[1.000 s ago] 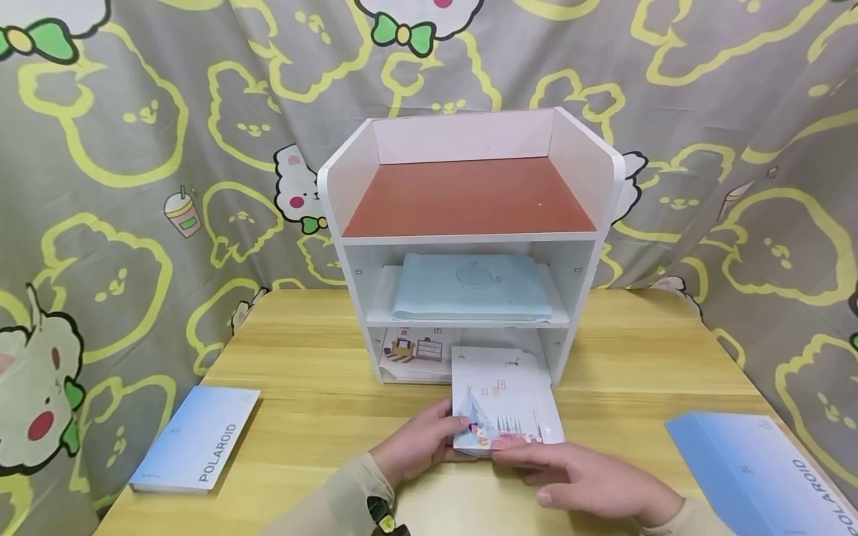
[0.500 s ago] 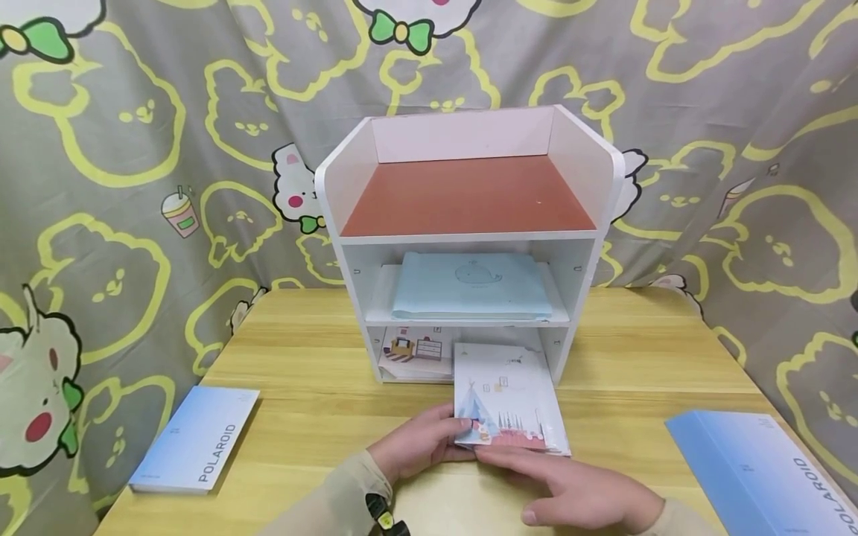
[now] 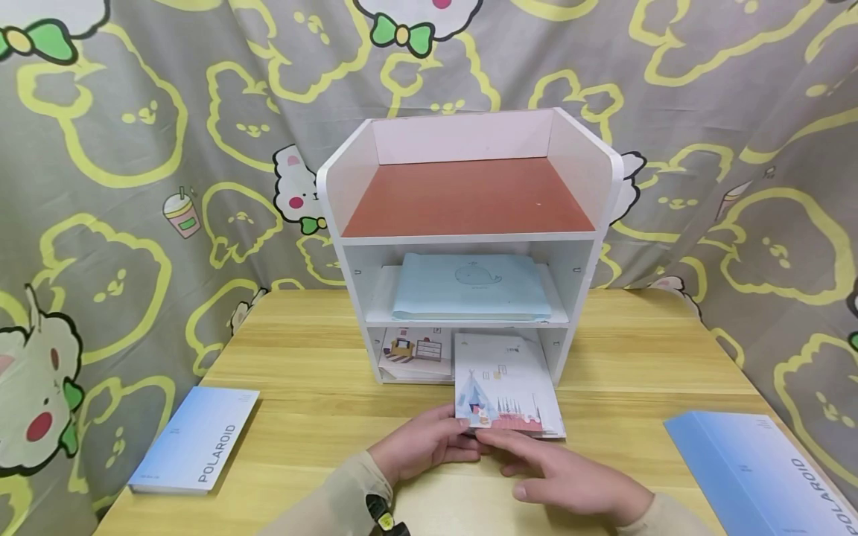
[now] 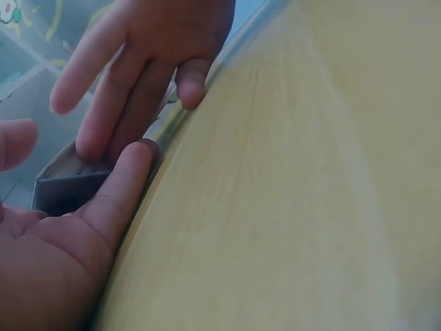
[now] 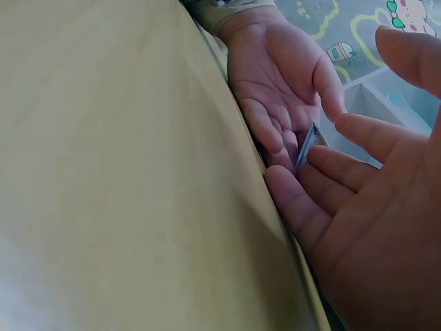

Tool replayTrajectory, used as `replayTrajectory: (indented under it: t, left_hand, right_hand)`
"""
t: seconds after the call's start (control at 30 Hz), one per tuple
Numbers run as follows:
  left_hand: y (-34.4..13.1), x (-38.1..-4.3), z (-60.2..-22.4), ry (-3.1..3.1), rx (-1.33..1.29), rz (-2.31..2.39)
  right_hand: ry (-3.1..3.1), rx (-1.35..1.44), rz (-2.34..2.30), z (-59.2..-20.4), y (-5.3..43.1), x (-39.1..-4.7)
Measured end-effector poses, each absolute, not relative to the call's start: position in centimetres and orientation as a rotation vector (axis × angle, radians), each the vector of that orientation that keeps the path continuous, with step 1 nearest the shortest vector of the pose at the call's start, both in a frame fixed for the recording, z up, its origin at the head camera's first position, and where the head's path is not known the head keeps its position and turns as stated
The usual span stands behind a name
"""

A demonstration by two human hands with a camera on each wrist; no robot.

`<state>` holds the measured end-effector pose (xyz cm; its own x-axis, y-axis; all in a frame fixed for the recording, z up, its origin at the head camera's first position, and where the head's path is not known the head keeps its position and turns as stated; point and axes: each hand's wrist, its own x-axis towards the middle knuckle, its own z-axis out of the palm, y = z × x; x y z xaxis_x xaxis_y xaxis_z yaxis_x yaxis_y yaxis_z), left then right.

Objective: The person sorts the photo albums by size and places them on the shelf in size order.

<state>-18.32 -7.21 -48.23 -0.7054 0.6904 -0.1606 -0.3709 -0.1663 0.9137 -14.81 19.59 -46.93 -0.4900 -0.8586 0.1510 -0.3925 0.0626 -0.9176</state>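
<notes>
A white book (image 3: 504, 380) with a blue tent drawn on its cover lies partly in the lower compartment of the small white shelf (image 3: 471, 240), its front end sticking out. Thin layers show below the cover at the right front corner. My left hand (image 3: 429, 443) is at the book's left front corner, thumb beside the edge and fingers low along the front. My right hand (image 3: 570, 473) touches the front edge with extended fingers, thumb spread away. In the left wrist view, the fingers of both hands meet at the book's dark front edge (image 4: 69, 192).
Left of the white book lies another illustrated book (image 3: 415, 352). A light-blue whale book (image 3: 472, 286) rests on the middle shelf. Blue-white POLAROID books lie at the table's left (image 3: 194, 439) and right (image 3: 764, 469). A patterned curtain (image 3: 201, 134) hangs behind.
The white book has slid deeper into the lower compartment. My right hand has moved slightly left and forward with it; my left hand has stayed near the front left corner.
</notes>
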Motion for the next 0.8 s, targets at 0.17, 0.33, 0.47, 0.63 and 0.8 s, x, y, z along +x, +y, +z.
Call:
replayTrajectory:
  t: [0.17,0.33,0.47,0.63,0.8]
  left_hand:
    - [-7.2,-18.4,-48.3,1.355,0.390,1.949]
    - [-7.2,-18.3,-48.5,1.360,0.368,1.975]
    - [-7.2,-18.2,-48.5,1.361,0.367,1.984]
    - [-7.3,-18.1,-48.5,1.357,0.369,1.990]
    - [-7.2,-18.2,-48.4,1.367,0.354,1.991]
  right_hand:
    - [1.908,-1.187,-1.444,-47.1,19.4,-15.3]
    - [1.905,-1.207,-1.486,-47.3,19.1,-15.6]
    - [1.885,-1.204,-1.530,-47.7,19.0,-16.0]
    - [1.880,-1.149,-1.582,-48.0,19.0,-16.3]
    - [2.008,-1.082,-1.556,-48.0,18.8,-16.6]
